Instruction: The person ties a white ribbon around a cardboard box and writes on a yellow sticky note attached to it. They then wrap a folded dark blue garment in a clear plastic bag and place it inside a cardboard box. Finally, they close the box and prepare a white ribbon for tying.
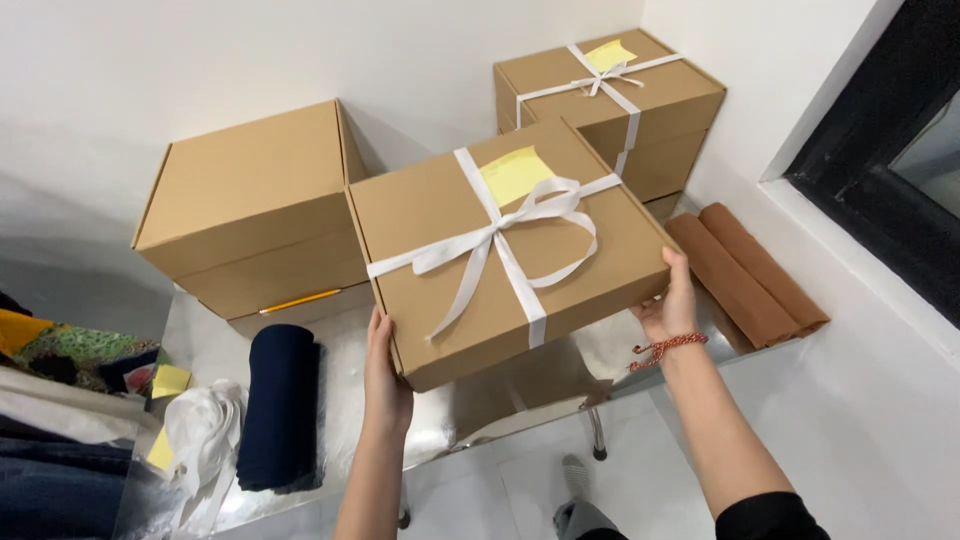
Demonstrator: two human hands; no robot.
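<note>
Ribboned box point(500, 250) held level above the bench point(340, 400), left hand point(385, 375) and right hand point(672, 305) each gripping an opposite edge, likely to keep the bow flat. Second ribboned box point(610, 100) and plain boxes point(255, 205) stacked behind; navy roll point(280, 405) below

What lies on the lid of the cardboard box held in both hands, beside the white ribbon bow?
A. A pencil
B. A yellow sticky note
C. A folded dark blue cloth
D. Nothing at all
B. On the held box, gripped by the left hand and the right hand, a yellow sticky note sits just above the white ribbon bow.
</note>
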